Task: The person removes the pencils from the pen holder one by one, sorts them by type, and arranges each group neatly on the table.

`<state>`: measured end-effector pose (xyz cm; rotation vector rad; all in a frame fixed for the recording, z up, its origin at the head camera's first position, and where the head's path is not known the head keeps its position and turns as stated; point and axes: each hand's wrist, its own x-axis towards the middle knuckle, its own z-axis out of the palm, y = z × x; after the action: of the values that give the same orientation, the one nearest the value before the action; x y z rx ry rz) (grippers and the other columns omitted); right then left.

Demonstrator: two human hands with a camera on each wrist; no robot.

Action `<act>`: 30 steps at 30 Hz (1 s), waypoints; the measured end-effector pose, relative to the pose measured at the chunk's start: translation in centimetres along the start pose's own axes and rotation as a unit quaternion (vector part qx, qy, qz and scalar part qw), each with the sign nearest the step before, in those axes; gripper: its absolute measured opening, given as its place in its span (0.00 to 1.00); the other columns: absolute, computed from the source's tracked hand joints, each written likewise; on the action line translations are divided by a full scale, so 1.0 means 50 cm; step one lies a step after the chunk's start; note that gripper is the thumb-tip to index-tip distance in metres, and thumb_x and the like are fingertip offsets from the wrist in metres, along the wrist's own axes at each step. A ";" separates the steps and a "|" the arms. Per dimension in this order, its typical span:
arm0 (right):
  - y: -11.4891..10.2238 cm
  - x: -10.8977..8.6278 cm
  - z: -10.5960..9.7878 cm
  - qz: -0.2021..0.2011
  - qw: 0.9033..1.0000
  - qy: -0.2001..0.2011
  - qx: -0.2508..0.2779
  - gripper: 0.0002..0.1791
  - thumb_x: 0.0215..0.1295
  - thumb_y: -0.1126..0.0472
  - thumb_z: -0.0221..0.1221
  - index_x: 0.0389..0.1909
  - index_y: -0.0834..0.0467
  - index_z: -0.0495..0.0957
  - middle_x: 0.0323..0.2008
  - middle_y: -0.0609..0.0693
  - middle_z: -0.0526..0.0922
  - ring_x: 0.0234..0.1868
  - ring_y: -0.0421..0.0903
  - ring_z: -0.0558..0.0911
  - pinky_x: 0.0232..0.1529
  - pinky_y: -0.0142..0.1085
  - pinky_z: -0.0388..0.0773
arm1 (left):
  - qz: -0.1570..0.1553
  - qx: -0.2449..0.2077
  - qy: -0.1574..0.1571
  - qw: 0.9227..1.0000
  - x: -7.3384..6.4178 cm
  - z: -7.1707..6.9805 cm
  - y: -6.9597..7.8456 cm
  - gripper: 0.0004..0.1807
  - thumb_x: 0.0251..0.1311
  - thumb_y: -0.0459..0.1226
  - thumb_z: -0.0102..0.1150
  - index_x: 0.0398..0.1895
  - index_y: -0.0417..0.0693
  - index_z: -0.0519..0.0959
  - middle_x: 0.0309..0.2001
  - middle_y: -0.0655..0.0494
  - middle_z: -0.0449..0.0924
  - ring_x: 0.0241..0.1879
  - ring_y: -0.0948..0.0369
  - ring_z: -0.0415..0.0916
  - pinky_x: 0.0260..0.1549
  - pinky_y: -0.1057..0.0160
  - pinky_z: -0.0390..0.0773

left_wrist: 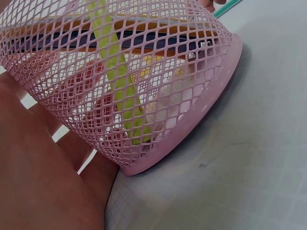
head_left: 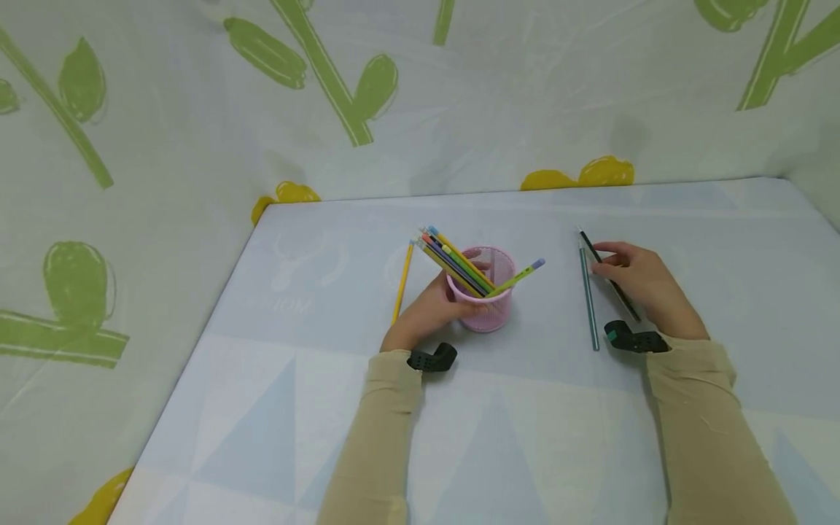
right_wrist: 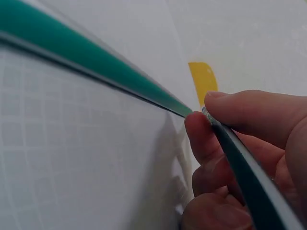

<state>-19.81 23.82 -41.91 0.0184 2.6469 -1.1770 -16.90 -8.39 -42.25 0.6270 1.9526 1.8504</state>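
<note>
My left hand (head_left: 428, 310) grips a pink mesh pencil cup (head_left: 496, 315) around its side, thumb at the front. Several pencils (head_left: 453, 266) lean in the cup to the left, and one yellow-green pencil (head_left: 525, 273) leans right. In the left wrist view, the cup's rounded base edge (left_wrist: 192, 127) is close over the table. To the right, my right hand (head_left: 633, 277) pinches a dark pencil (right_wrist: 247, 170) between thumb and forefinger near one end. Beside it a teal pencil (head_left: 589, 299) lies on the table, just left of the fingers.
A yellow pencil (head_left: 403, 283) lies left of the cup, partly behind the left hand. The table (head_left: 499, 437) has a pale cover with blue triangles. Behind and to the left hangs a pale curtain (head_left: 459, 117) with green leaf prints.
</note>
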 end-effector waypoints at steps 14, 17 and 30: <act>0.005 -0.002 -0.007 0.009 0.999 -0.044 -0.009 0.34 0.62 0.49 0.51 0.65 0.61 0.54 0.47 0.60 0.70 0.30 0.47 0.73 0.28 0.33 0.69 | -0.002 0.000 0.002 1.000 0.002 0.001 0.000 0.43 0.47 0.29 0.62 0.66 0.55 0.52 0.61 0.51 0.62 0.57 0.62 0.63 0.56 0.63 0.61; 0.006 -0.002 -0.011 0.001 0.999 -0.048 -0.016 0.35 0.62 0.49 0.51 0.65 0.62 0.53 0.46 0.61 0.70 0.29 0.46 0.73 0.28 0.34 0.69 | 0.001 -0.001 0.006 1.000 0.003 0.001 0.000 0.43 0.47 0.28 0.62 0.66 0.55 0.52 0.60 0.50 0.63 0.56 0.61 0.64 0.56 0.63 0.62; -0.006 0.005 -0.004 0.034 0.995 -0.084 -0.041 0.34 0.62 0.52 0.53 0.64 0.63 0.55 0.47 0.63 0.68 0.29 0.47 0.75 0.29 0.35 0.74 | 0.003 0.003 0.004 1.000 -0.001 0.000 0.001 0.43 0.47 0.29 0.63 0.66 0.55 0.52 0.61 0.51 0.62 0.57 0.62 0.63 0.56 0.63 0.62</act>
<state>-20.12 23.74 -41.59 -0.0040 2.5233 -1.0009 -16.86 -8.39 -42.20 0.6297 1.9647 1.8528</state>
